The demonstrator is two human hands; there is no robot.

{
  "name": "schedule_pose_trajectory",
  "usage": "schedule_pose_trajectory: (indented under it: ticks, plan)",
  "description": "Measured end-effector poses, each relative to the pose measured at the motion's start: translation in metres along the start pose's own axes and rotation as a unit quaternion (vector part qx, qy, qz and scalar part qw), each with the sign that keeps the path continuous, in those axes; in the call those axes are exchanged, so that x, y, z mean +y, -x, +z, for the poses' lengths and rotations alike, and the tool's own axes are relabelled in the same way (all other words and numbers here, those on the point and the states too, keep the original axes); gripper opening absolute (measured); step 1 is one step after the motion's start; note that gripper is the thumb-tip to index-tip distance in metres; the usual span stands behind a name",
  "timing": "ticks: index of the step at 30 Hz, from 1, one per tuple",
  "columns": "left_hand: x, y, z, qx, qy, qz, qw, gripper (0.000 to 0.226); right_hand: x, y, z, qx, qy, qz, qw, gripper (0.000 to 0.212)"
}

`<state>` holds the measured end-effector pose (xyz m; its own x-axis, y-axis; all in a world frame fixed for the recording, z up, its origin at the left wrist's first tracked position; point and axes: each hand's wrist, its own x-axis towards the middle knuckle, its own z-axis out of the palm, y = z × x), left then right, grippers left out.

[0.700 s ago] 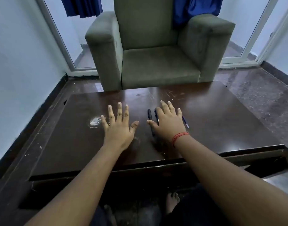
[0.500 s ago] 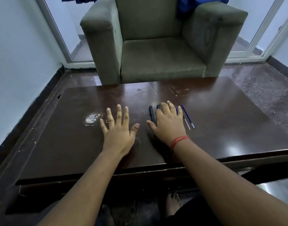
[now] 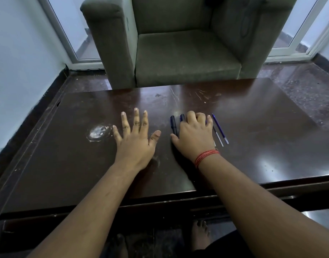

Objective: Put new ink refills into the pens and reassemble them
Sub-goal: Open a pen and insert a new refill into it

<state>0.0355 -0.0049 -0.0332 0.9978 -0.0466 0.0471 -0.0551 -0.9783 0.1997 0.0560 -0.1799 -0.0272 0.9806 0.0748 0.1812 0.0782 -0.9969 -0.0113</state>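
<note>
Flat on the dark wooden table (image 3: 262,138) lies my left hand (image 3: 134,140), fingers straight and spread, holding nothing. My right hand (image 3: 194,138), with a red thread at the wrist, sits over the pens. Its fingers curl down around a dark pen (image 3: 182,117), and only that pen's far end shows. Another dark pen (image 3: 173,124) lies free just left of this hand, beside the thumb. Two thin refills lie to its right: a blue one (image 3: 220,129) and a darker one (image 3: 218,137) with a pale tip. Whatever else is beneath the palm is hidden.
A grey-green armchair (image 3: 178,53) stands close behind the table's far edge. A whitish stain (image 3: 97,133) marks the tabletop left of my left hand. Glass doors and a white wall enclose the room. My bare foot (image 3: 201,233) shows under the near edge.
My right hand's fingers went from straight to curled over the pens. The camera tilted down and closer, so the two refills came into sight. My left hand stayed flat.
</note>
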Motion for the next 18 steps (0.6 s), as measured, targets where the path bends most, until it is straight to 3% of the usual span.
schedule_pose_trajectory:
  ticks: [7,10,13,15,18]
  plan:
    - [-0.002,-0.003,0.002,-0.010,0.048,0.000,0.999,0.069,-0.009,0.000,-0.002,0.017,0.006,0.000,1.000,0.032]
    - [-0.002,-0.003,-0.001,0.029,0.134,-0.006,0.991,0.058,-0.014,-0.001,-0.012,0.029,-0.038,0.006,0.999,0.033]
    - [-0.003,-0.003,-0.009,0.070,0.270,-0.027,0.960,0.050,-0.019,-0.001,-0.023,-0.002,-0.137,-0.019,0.990,0.032]
    - [-0.005,-0.006,-0.011,0.064,0.401,-0.083,0.910,0.043,-0.024,0.000,-0.027,-0.025,-0.235,-0.040,0.971,0.027]
    - [-0.006,-0.011,-0.014,0.030,0.650,-0.183,0.737,0.022,-0.034,0.005,-0.028,-0.081,-0.343,-0.047,0.935,0.019]
